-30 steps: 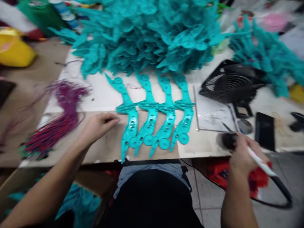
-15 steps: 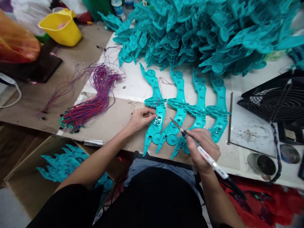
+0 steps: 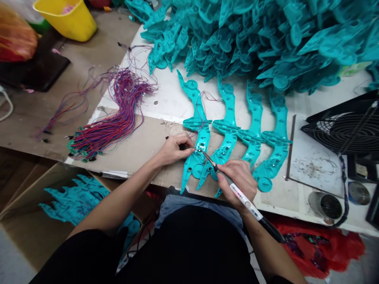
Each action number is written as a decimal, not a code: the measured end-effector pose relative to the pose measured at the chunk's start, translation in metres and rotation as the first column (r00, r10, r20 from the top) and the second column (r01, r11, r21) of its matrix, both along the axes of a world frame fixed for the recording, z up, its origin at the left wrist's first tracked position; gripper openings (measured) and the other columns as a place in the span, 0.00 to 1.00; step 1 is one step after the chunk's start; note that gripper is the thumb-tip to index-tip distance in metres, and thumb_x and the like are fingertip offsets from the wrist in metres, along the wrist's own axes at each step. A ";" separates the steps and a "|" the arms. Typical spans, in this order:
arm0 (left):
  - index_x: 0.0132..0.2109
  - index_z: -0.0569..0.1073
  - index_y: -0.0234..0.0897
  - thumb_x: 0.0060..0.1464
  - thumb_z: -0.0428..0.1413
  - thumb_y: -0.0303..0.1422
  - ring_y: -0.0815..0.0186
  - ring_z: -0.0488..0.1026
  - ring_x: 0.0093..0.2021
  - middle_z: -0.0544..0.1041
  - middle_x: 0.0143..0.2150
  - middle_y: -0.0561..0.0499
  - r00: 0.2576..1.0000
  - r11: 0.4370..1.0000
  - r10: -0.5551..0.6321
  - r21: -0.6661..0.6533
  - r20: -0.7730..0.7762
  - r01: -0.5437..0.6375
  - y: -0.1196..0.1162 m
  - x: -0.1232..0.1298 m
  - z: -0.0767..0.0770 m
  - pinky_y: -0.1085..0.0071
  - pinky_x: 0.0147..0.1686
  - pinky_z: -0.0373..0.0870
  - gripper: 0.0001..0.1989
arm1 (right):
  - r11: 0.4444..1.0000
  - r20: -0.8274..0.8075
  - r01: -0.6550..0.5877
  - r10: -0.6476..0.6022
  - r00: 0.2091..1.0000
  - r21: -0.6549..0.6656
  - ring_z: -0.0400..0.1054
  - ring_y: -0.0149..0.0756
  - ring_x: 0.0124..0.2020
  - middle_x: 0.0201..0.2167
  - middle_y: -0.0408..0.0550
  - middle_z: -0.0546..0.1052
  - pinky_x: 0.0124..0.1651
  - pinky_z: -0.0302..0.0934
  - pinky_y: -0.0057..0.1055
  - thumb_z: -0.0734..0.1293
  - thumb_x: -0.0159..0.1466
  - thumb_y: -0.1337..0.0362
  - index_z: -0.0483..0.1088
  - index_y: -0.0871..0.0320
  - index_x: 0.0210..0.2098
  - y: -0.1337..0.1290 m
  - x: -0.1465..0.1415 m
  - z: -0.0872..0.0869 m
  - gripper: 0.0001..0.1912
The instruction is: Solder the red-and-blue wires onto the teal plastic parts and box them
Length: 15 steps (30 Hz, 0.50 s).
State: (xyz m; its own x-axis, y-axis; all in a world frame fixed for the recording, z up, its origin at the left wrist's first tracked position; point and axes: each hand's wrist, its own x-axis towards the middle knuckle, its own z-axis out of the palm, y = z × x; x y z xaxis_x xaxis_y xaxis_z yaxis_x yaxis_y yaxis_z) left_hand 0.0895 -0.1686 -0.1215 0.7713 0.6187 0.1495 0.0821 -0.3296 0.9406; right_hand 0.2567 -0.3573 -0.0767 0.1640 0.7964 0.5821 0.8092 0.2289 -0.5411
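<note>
Several teal plastic pieces lie side by side on the table. My right hand [image 3: 238, 183] grips a soldering iron [image 3: 244, 200], its tip at a small component on the leftmost teal piece [image 3: 204, 136]. Beside that same spot, my left hand [image 3: 177, 149] is pinched at the piece's left edge; what its fingertips hold is too small to make out. Thin red and dark wires [image 3: 204, 108] run over the upper part of the leftmost piece. To the left lies a bundle of red and purple wires [image 3: 118, 106] with green ends.
A large heap of teal parts [image 3: 237, 39] fills the back. At the right are a black fan [image 3: 343, 132], a metal plate [image 3: 314, 165] and a round tin [image 3: 328, 205]. A yellow container [image 3: 69, 23] stands back left; a cardboard box [image 3: 23, 225] with teal parts is below.
My right hand has moved left, bringing the iron's tip onto the leftmost piece. My left hand has shifted slightly down along that piece. The camera view has shifted a little.
</note>
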 end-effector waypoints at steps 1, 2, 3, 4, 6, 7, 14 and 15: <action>0.30 0.75 0.35 0.52 0.60 0.33 0.69 0.69 0.31 0.74 0.30 0.51 1.000 1.000 -0.001 -0.006 -0.003 0.001 0.000 0.000 0.000 0.70 0.36 0.67 0.06 | 1.000 0.001 -0.002 0.002 1.000 -0.004 0.75 0.40 0.38 0.32 0.45 0.79 0.44 0.64 0.42 0.69 0.61 0.70 0.76 0.53 0.44 0.000 -0.001 0.000 0.12; 0.30 0.75 0.35 0.52 0.60 0.33 0.69 0.69 0.31 0.75 0.30 0.51 1.000 1.000 -0.001 -0.012 -0.007 0.000 0.000 0.000 0.001 0.70 0.36 0.67 0.06 | 1.000 0.006 -0.005 0.005 1.000 -0.011 0.75 0.40 0.38 0.32 0.45 0.79 0.44 0.64 0.42 0.69 0.61 0.70 0.76 0.53 0.45 0.001 -0.001 0.000 0.13; 0.30 0.75 0.35 0.52 0.59 0.33 0.68 0.69 0.31 0.75 0.30 0.51 1.000 1.000 0.000 -0.018 -0.011 0.000 0.000 0.000 0.001 0.70 0.37 0.67 0.06 | 1.000 0.013 -0.008 0.008 1.000 -0.019 0.75 0.40 0.38 0.32 0.45 0.79 0.45 0.65 0.42 0.69 0.61 0.70 0.76 0.53 0.45 0.001 -0.001 0.000 0.13; 0.30 0.74 0.35 0.52 0.59 0.33 0.68 0.69 0.31 0.75 0.30 0.51 1.000 1.000 0.002 -0.021 -0.013 -0.002 0.000 0.000 0.002 0.69 0.37 0.67 0.06 | 1.000 0.022 -0.011 0.011 1.000 -0.024 0.75 0.39 0.38 0.32 0.45 0.79 0.45 0.65 0.41 0.69 0.61 0.70 0.76 0.52 0.45 0.001 -0.002 -0.001 0.13; 0.30 0.74 0.35 0.52 0.59 0.34 0.68 0.69 0.31 0.75 0.30 0.51 1.000 1.000 0.000 -0.021 -0.012 0.000 0.000 0.000 0.002 0.69 0.37 0.67 0.06 | 1.000 0.043 -0.017 0.017 0.999 -0.019 0.75 0.39 0.38 0.32 0.45 0.79 0.45 0.65 0.41 0.69 0.61 0.70 0.76 0.52 0.45 0.001 -0.002 -0.002 0.13; 0.30 0.74 0.35 0.52 0.59 0.34 0.68 0.69 0.31 0.75 0.30 0.51 1.000 1.000 -0.004 -0.018 -0.012 0.003 0.000 0.000 0.002 0.69 0.37 0.67 0.06 | 1.000 0.055 -0.017 0.018 0.998 -0.007 0.75 0.39 0.38 0.32 0.45 0.79 0.45 0.65 0.41 0.69 0.61 0.69 0.76 0.52 0.45 0.001 -0.002 -0.002 0.12; 0.31 0.75 0.35 0.52 0.59 0.32 0.68 0.70 0.32 0.75 0.31 0.50 1.000 1.000 -0.025 0.005 0.007 0.025 0.001 -0.001 0.001 0.70 0.37 0.67 0.06 | 0.997 0.147 -0.075 0.073 0.986 0.010 0.74 0.40 0.38 0.29 0.44 0.78 0.43 0.65 0.42 0.71 0.60 0.70 0.75 0.53 0.46 0.001 0.000 -0.003 0.15; 0.31 0.75 0.35 0.52 0.59 0.33 0.68 0.70 0.32 0.75 0.31 0.50 1.000 1.000 -0.022 0.003 0.003 0.022 0.001 -0.001 0.001 0.70 0.37 0.68 0.06 | 0.997 0.148 -0.078 0.075 0.986 0.018 0.74 0.40 0.38 0.29 0.44 0.78 0.43 0.65 0.42 0.71 0.60 0.70 0.75 0.53 0.47 0.001 0.001 -0.003 0.16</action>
